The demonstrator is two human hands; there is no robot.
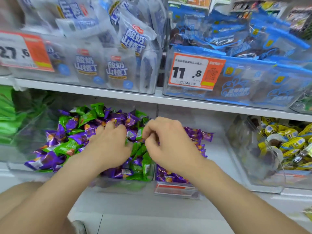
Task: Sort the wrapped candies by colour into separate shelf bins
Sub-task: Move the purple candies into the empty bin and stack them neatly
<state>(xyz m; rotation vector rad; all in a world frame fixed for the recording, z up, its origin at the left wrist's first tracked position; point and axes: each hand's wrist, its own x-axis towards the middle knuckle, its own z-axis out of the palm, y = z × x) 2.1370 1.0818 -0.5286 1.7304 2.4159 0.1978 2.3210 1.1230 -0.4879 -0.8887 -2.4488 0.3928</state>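
Both hands are low at the shelf, over a clear bin (pixel 125 185) heaped with a mix of purple and green candies (pixel 70 141). Left hand (pixel 109 146) lies palm down on the heap, fingers bent into the wrappers with the tips hidden; I cannot tell whether it grips any of them. Right hand (pixel 168 144) is just beside it at the heap's right edge, fingers curled tight and thumb against forefinger, pinching a candy (pixel 141 140) of which only a purple sliver shows.

The neighbouring bin (pixel 217 157) stands directly to the right, against the first one. It holds only purple sweets (pixel 199 134), some at the back and some at the front under the right wrist. An orange-and-white price tag (pixel 175 188) sits on its front.

Farther right, a third clear bin (pixel 244 149) is full of yellow packets (pixel 290 142). Green packs (pixel 6 115) fill the far left.

Above, a white shelf board (pixel 101 91) carries a bin of white-and-blue bags (pixel 116 70) and one of blue bags (pixel 244 81). The tags there read 27.6 (pixel 25 51) and 11.8 (pixel 194 71).
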